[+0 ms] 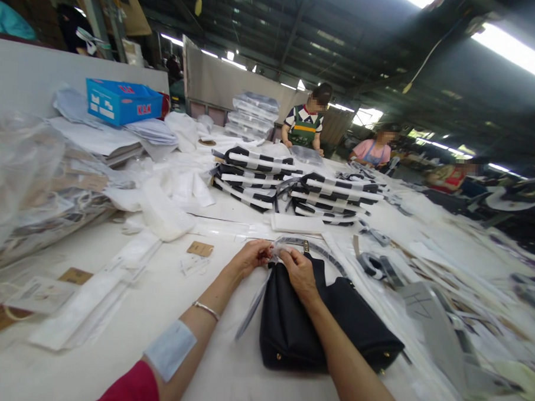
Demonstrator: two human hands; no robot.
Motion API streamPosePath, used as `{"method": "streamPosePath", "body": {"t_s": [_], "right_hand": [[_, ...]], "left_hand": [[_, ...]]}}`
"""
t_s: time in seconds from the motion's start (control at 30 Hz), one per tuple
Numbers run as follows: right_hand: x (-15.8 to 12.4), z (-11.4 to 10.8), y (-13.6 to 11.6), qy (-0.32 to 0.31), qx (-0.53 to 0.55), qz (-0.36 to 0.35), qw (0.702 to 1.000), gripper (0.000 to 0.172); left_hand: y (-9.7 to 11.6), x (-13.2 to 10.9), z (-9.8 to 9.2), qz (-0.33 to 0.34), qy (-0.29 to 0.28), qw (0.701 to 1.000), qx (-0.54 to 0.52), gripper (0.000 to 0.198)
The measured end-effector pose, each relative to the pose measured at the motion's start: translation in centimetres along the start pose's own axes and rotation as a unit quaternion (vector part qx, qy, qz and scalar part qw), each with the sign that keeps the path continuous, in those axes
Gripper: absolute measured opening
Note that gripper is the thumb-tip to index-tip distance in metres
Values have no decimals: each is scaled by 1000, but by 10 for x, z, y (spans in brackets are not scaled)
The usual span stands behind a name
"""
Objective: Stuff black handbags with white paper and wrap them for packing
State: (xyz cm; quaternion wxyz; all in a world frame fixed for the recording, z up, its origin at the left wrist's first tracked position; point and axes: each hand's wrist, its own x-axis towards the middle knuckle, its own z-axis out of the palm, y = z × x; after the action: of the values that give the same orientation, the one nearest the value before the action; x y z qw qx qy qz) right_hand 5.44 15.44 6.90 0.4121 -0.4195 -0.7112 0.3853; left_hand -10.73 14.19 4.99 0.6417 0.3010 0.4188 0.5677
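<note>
A black handbag (291, 325) with small gold feet lies on the white table in front of me. Its handle (331, 253), covered in clear film, arcs out behind it beside a gold-coloured fitting. At the bag's upper left corner, my left hand (256, 254) and my right hand (297, 270) meet with fingers closed on a piece of clear plastic wrap (279, 249). The right wrist passes over the bag. A thin grey strip (251, 309) hangs down along the bag's left side.
Brown tags (200, 248) and white paper strips (99, 288) lie to the left, near a blue box (123, 102). Stacked black-and-white bundles (255, 176) stand ahead. A grey board (439, 332) and loose strips cover the right. Several people work farther back.
</note>
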Motion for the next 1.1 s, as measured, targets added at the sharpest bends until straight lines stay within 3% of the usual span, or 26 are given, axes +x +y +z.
{"method": "streamPosePath", "body": {"t_s": [0.3,0.47,0.67,0.83,0.93,1.1], "right_hand": [[11,2,-8,7,-57,19,998,24],[20,7,-20,21,96,138,986,30],[26,13,-18,11,154,142,978,40],[23,9,-13,-1,4,38,999,33],[21,6,-13,-19,-97,-14,995,27],[26,7,-11,-65,-178,-30,981,23]], "left_hand": [[-9,5,4,15,15,1000,23,46],[-10,4,7,23,20,999,35,44],[-7,2,2,4,-10,1000,17,39],[0,0,-7,-18,-24,999,-23,33],[4,1,-11,-18,-8,999,-39,33],[2,2,-10,8,11,1000,-5,49]]}}
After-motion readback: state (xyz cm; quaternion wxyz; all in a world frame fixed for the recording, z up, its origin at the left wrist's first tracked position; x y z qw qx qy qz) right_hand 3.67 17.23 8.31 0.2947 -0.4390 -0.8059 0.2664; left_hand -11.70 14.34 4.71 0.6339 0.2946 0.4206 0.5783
